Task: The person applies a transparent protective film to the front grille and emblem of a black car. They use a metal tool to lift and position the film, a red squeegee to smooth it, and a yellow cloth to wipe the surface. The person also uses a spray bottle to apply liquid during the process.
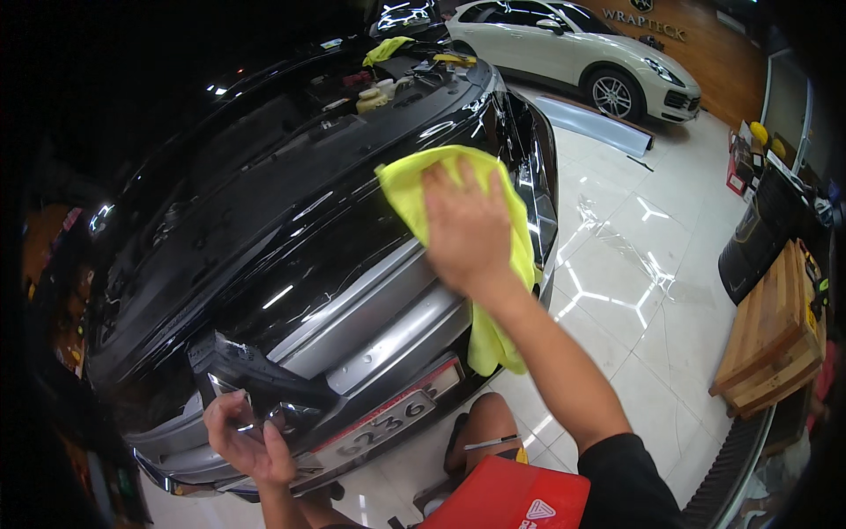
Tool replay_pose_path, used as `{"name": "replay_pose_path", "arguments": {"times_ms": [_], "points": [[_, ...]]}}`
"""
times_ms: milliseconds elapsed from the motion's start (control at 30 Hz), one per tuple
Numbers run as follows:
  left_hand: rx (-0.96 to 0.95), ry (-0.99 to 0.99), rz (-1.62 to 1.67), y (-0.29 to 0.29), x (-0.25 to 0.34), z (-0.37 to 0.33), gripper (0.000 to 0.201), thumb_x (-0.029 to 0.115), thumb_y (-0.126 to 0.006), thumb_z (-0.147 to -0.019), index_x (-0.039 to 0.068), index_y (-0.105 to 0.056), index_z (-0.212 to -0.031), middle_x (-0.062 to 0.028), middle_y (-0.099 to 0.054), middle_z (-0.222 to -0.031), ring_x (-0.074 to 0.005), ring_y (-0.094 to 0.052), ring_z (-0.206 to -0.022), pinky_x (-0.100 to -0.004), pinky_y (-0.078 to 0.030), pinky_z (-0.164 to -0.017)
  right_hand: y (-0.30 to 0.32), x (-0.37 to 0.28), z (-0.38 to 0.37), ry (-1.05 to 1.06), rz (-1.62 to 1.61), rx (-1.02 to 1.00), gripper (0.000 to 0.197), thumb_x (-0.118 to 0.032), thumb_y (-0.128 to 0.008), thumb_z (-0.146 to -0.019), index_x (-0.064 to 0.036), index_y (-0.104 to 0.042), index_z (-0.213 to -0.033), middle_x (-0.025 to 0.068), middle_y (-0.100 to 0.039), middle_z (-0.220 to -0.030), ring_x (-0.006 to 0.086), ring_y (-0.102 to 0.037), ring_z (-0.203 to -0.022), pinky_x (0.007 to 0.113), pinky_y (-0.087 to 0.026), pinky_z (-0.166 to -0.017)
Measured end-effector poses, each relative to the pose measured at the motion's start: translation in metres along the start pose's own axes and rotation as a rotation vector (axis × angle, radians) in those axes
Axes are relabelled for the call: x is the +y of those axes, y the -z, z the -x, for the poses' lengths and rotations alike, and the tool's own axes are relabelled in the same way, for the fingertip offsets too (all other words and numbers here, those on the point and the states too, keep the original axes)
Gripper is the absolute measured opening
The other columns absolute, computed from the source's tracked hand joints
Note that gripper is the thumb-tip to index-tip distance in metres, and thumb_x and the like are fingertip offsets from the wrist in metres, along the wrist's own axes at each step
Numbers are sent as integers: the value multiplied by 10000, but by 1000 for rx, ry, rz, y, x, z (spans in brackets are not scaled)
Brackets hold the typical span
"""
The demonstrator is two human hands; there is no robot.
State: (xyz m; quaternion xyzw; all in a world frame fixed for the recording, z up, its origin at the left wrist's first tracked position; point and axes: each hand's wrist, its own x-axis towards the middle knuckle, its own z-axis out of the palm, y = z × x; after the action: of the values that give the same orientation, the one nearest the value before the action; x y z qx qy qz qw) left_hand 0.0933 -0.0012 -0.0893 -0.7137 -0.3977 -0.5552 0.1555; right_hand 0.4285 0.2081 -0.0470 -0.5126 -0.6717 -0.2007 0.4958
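My right hand [470,227] presses a yellow-green microfiber cloth [401,187] against the black front of a car [339,238], near its right corner. The cloth's lower end [495,339] hangs past the silver grille bars [401,339]. Lower left, my left hand [251,443] is palm up with thumb and fingers curved and apart. It is beside a glossy dark piece [295,413] at the middle of the grille, below a black trim part [256,366]. Whether the fingertips touch that piece is hard to see. Water drops or bubbles show on the lower silver bar.
The engine bay lies open, with a second yellow-green cloth [388,50] at its far edge. A licence plate [379,432] sits below the grille. A red bag or pouch [511,498] is at my lap. On the right are a film roll [595,128], wooden box [767,335] and white car [564,44].
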Motion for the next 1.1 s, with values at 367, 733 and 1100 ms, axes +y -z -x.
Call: {"name": "replay_pose_path", "arguments": {"times_ms": [367,733,1100], "points": [[71,-50,57,-11,-3,-6,753,114,-653,-856,-5,-354,-1537,-193,-571,-1271,-194,-435,-945,-316,-393,-801,1,-43,2,110,-128,21,383,-162,-592,-917,46,-734,-1205,292,-702,-1261,462,-565,-1380,658,-347,-1203],[-17,75,152,8,8,-9,529,108,-622,-937,-8,-517,-1442,-153,-551,-1340,-220,-508,-1153,-344,-442,-985,83,-112,127,162,-992,-213,209,-29,-684,-912,13,-695,-1117,144,-721,-942,302,-719,-799,403,-566,-696],[-201,2,181,10,79,17,334,104,-720,-819,56,-704,-1149,-171,-686,-1122,-339,-673,-966,-436,-522,-855,75,38,228,48,-926,-551,91,-69,-592,-977,3,-632,-939,144,-607,-773,320,-633,-709,399,-478,-638]]}}
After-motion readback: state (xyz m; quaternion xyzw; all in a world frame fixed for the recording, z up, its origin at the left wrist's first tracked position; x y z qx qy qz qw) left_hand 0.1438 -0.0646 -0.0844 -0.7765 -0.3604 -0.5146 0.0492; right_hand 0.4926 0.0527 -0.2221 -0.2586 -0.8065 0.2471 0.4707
